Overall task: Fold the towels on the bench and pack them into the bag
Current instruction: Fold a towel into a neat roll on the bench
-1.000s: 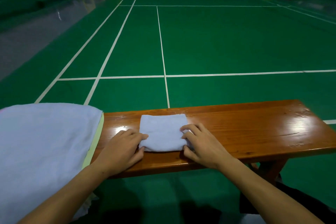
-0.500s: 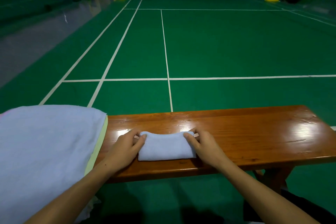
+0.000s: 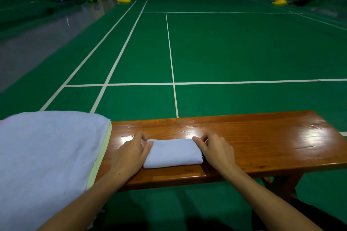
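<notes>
The folded white towel (image 3: 173, 153) is lying low in the frame's centre on the worktop (image 3: 262, 142), long axis left-right. The left hand (image 3: 131, 155) and right hand (image 3: 216, 153) are pinching its opposite ends, equally near.

The hall was dim, with an even overhead light and darkened corners. The varnished bench (image 3: 262, 148) threw back hard white glare in patches, strongest near its right end and just beyond the folded towel (image 3: 173, 153). A paler sheen lay on the grey floor strip (image 3: 65, 22) at far left. Below the bench the floor fell into deep shadow. The wide lens bowed the court lines (image 3: 170, 52) and stretched the picture's edges. The middle was sharp; the far wall and the large pale cloth (image 3: 47, 165) at lower left were soft, with a faint colour fringe on its edge.
</notes>
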`<control>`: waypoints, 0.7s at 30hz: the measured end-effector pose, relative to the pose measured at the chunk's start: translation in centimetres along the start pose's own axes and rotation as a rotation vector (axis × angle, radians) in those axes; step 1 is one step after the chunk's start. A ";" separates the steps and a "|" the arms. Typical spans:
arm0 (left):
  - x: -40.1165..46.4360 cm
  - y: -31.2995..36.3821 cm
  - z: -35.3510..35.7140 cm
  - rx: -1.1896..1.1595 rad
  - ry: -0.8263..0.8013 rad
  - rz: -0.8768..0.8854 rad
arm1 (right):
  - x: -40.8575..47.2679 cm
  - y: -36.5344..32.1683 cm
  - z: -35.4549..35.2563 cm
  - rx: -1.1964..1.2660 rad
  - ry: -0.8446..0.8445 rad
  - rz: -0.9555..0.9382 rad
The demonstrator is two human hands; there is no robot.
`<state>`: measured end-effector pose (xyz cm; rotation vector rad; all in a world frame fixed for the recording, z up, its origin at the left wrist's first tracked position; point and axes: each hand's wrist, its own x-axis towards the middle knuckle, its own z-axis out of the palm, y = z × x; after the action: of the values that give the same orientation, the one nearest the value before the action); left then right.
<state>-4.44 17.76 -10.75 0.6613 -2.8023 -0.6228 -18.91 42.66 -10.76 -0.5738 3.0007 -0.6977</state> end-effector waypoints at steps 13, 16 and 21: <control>-1.6 0.8 0.7 0.318 -0.126 0.430 | -2.8 -0.3 1.0 -0.160 -0.225 -0.548; -1.3 0.7 -0.3 0.245 -0.152 0.308 | -2.2 0.0 0.5 -0.129 -0.181 -0.501; -0.5 0.5 -0.9 0.040 -0.110 0.186 | -2.1 -0.7 -0.5 -0.035 -0.170 -0.422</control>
<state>-3.98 18.09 -9.79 0.3777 -2.9395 -0.5859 -16.70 43.02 -10.19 -1.2223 2.7605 -0.5710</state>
